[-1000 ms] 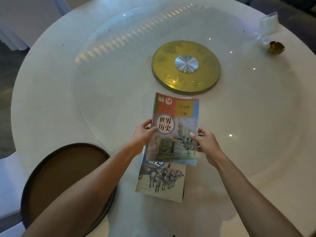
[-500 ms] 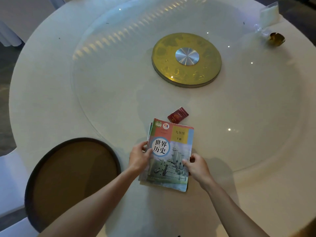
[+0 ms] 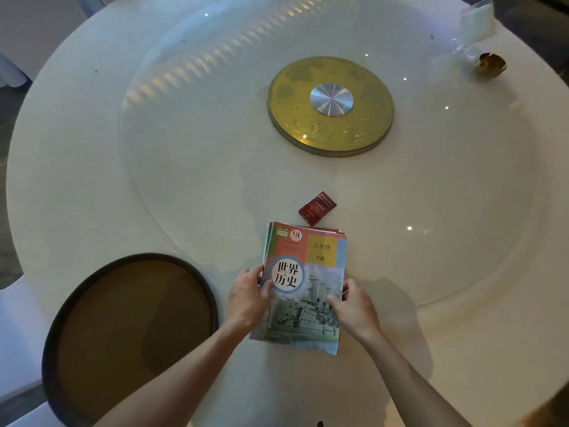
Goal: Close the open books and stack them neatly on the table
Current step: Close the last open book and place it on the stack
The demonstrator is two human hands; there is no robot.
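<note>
Lower centre of frame, on the white round table (image 3: 92, 180): stack of closed books (image 3: 303, 288), top cover w/ a ship pic, lying flat. Left hand (image 3: 248, 298) clasps the stack's left edge, thumb on the cover; right hand (image 3: 354, 308) pinches the right edge. Small red booklet (image 3: 317, 208) just above the stack, apart from it. Gold disc (image 3: 331, 106) at upper centre.

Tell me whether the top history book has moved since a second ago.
Yes. The top history book has come toward the person, away from the gold disc, onto the stack.
</note>
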